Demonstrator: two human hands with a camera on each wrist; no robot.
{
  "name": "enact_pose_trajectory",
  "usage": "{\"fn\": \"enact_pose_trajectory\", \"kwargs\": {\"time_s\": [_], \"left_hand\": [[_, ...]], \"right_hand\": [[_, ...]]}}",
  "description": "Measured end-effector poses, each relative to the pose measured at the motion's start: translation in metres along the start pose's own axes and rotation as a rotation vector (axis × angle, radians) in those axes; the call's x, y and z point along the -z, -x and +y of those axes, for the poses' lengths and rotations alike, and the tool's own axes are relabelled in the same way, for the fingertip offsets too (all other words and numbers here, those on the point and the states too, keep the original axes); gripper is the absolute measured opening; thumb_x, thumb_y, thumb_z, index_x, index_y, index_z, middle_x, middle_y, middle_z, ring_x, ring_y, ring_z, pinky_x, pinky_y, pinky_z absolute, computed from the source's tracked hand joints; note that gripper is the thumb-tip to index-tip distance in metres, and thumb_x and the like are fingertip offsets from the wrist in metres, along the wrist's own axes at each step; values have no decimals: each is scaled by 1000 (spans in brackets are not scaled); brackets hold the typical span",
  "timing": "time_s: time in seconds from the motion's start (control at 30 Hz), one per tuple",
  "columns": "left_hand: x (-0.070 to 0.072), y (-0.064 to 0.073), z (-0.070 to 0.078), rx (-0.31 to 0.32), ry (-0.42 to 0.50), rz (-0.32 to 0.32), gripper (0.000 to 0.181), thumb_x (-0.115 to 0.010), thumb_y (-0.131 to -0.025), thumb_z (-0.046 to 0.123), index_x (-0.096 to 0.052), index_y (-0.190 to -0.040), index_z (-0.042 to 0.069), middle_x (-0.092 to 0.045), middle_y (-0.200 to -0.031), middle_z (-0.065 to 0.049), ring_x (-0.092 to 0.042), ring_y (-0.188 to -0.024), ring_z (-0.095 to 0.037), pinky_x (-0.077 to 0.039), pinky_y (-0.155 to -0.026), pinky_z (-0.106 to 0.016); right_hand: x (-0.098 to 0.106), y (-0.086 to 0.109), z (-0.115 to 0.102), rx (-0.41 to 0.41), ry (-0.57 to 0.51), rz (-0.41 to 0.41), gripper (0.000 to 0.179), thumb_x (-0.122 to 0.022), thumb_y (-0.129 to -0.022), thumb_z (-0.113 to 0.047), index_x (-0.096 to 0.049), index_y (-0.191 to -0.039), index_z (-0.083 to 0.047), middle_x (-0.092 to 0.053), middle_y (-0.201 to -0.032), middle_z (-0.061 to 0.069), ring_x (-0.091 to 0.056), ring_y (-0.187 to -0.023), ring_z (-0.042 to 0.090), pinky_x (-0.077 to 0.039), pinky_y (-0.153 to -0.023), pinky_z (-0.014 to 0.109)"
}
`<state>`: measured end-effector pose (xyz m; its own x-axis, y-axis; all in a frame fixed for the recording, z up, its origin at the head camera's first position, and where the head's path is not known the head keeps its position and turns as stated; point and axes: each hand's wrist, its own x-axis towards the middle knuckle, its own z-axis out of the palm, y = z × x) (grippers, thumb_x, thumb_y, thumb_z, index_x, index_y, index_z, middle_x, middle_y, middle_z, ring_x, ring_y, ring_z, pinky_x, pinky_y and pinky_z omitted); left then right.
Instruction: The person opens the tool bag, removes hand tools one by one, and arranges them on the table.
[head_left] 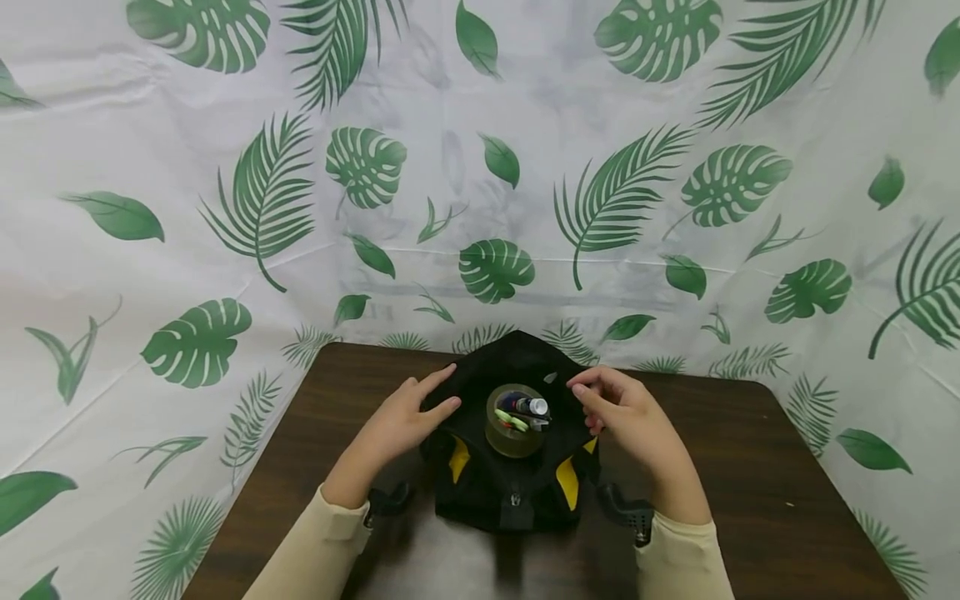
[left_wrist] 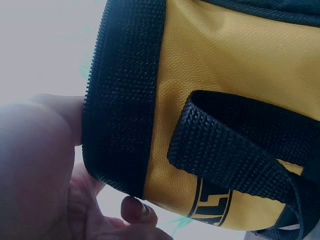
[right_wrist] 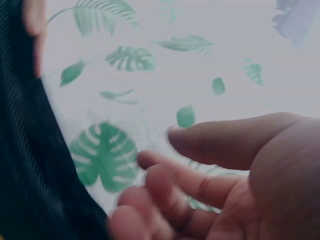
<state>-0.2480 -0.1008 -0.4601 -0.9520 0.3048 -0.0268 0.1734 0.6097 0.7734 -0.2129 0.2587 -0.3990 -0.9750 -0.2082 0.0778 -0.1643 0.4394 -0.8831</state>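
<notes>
A black and yellow fabric bag [head_left: 517,354] stands on the table with its zippered mouth spread wide. Within the mouth is a round amber ring like a tape roll [head_left: 504,446], with a white-ended bottle or pen [head_left: 537,407], lime-green pieces [head_left: 510,420] and other small items in its centre. My left hand [head_left: 405,421] lies at the bag's left rim, fingers apart and thumb over the opening. In the left wrist view, the zipper edge [left_wrist: 95,75] overlaps the thumb. My right hand [head_left: 626,417] is beside the right rim, fingers loosely bent, nothing between thumb and fingertips [right_wrist: 175,135].
The dark wooden table [head_left: 720,467] runs out to both sides of the bag. Behind it hangs a white leaf-print cloth [head_left: 420,275]. A black webbing strap [left_wrist: 225,150] loops off the bag's yellow side. Black wrist devices [head_left: 626,508] sit below the hands.
</notes>
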Motion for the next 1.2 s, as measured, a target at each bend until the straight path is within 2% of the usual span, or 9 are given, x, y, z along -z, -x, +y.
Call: {"fn": "enact_pose_trajectory", "kwargs": {"time_s": [0.07,0.1,0.27,0.37,0.5,0.73,0.9,1.03,1.2], "left_hand": [[0,0,-2,0,-2,-6,69,-60,-106,65,-37,-169,47,-32,-177,-24,-27,-165,-49,-28,-126,-77],[-1,0,-2,-4,-7,-8,69,-59,-106,66,-36,-169,47,-34,-176,-22,-27,-165,-49,-27,-127,-77],[-1,0,-5,-20,-14,-20,72,-59,-107,65,-33,-171,45,-40,-175,-12,-38,-162,-43,-32,-127,-72],[-1,1,-5,-22,-5,-23,73,-60,-107,65,-31,-171,46,-40,-176,-6,-41,-161,-39,-33,-129,-68],[0,0,-5,-22,-6,-19,74,-59,-106,66,-31,-171,46,-40,-176,-7,-41,-161,-39,-33,-128,-69],[-2,-1,-5,-20,-12,-18,74,-59,-106,66,-30,-171,46,-41,-175,-7,-42,-160,-39,-34,-128,-68],[-3,-1,-6,-23,-15,-22,75,-60,-106,65,-30,-172,44,-43,-174,-9,-44,-159,-40,-35,-127,-68],[-4,-1,-6,-21,-13,-31,76,-60,-106,65,-29,-172,44,-41,-175,-8,-42,-160,-39,-34,-128,-68],[-5,-1,-4,-11,3,-40,77,-60,-106,65,-28,-173,44,-39,-176,-7,-41,-161,-39,-33,-128,-69]], "right_hand": [[-2,-3,-4,-20,-41,-53,35,-64,-113,-30,-68,-132,-2,-64,-94,18,-66,-78,26,-63,-71,33],[-4,-5,-6,-36,-54,-74,35,-64,-113,-31,-67,-133,-2,-65,-97,19,-67,-80,27,-64,-74,33],[-9,-22,-14,-93,-36,-118,40,-65,-112,-33,-64,-136,-1,-67,-103,16,-71,-90,36,-65,-81,35],[-11,-35,-17,-114,27,-119,40,-65,-112,-34,-63,-137,-2,-69,-105,15,-73,-91,33,-66,-84,38],[-16,-52,-19,-156,148,-126,39,-66,-111,-34,-63,-139,-7,-70,-113,17,-74,-91,26,-65,-90,42],[-27,-76,-11,-174,263,-204,45,-72,-107,-29,-63,-140,0,-70,-119,20,-74,-102,38,-65,-90,46],[-32,-81,-9,-203,322,-241,46,-76,-104,-28,-64,-139,-1,-69,-125,18,-73,-106,34,-64,-94,48],[-35,-81,-9,-212,352,-254,45,-78,-103,-27,-66,-138,-1,-70,-128,18,-73,-105,33,-64,-93,46],[-38,-81,-7,-210,386,-316,44,-80,-101,-23,-67,-135,0,-72,-125,18,-73,-100,29,-64,-89,45]]}}
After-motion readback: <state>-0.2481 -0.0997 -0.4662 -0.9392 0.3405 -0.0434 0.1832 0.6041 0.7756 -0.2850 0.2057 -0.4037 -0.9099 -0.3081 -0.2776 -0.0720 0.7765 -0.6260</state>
